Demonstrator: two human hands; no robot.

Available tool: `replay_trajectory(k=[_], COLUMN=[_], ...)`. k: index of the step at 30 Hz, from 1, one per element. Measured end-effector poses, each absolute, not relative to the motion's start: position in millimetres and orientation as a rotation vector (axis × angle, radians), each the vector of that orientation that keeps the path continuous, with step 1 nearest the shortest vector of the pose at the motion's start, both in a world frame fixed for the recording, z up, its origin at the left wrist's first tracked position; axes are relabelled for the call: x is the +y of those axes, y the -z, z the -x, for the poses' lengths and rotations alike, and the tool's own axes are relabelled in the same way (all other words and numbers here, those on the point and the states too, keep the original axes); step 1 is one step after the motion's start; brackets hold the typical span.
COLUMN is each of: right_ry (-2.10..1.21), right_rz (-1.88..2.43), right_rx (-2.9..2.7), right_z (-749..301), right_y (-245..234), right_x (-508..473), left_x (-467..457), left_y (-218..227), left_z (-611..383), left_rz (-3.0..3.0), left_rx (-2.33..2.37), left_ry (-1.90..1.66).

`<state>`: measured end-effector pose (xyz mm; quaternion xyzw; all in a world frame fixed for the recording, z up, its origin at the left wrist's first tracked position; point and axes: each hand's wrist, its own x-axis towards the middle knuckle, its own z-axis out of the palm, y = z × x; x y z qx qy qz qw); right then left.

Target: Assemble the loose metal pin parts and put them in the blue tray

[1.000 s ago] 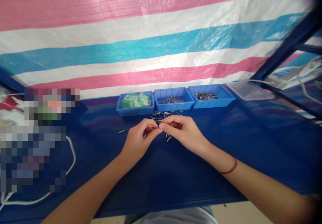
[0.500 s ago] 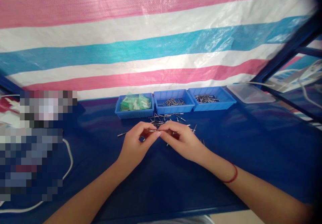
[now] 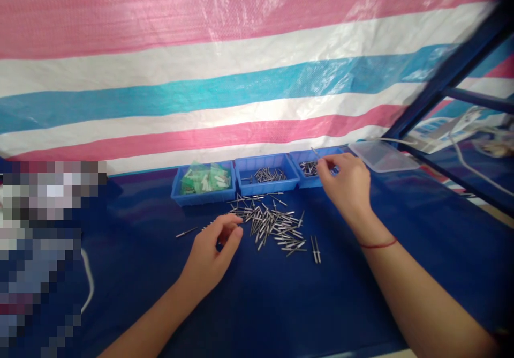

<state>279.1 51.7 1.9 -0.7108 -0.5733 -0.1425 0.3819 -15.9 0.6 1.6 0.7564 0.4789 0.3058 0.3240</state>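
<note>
A pile of small metal pins [image 3: 273,224] lies loose on the blue table [image 3: 281,304]. My left hand [image 3: 212,253] rests just left of the pile, fingers curled, thumb and forefinger nearly touching; whether it holds a pin is hidden. My right hand [image 3: 345,184] reaches over the right blue tray [image 3: 307,178] of pins, pinching one thin metal pin [image 3: 314,153] above it. A red string circles my right wrist.
The middle blue tray [image 3: 244,186] holds more pins and the left blue tray [image 3: 180,194] holds green-and-white parts. A clear plastic lid [image 3: 381,157] lies right of the trays. A striped tarp hangs behind. A white cable [image 3: 87,288] runs at left.
My hands were pinched together over the pile; now they have parted. My right hand has moved up and right to the right tray with a pin. My left hand dropped toward the table.
</note>
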Motion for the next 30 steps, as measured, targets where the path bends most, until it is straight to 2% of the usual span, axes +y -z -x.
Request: replay_trajectory(k=[4,8,16,23,30], right_ry=[0.409,0.375,0.166,-0.051,-0.163], right_rz=[2.025,1.929,1.549,1.346,1.261], right_rx=[-1.448,-1.415,-1.739,-1.921,-1.987], right_z=[-286.5,-281.6,-226.2,-190.8,-184.5], right_y=[10.7,6.4,1.7,2.4,1.1], right_x=[58.5,55.4,36.9,15.1,9.1], left_x=[13.7,35.0,46.8,46.7,54.5], left_y=[-11.3,-31.5,-30.1,-36.0,-27.4], left_z=[25.2,55.5,88.0,96.9,106.2], left_rz=[-2.336,-2.696,-2.495,-2.469,-2.376], left_rx=[1.330,1.230,1.343,1.457,1.507], left_ry=[-0.760,-0.514,-0.019,-0.066,0.041])
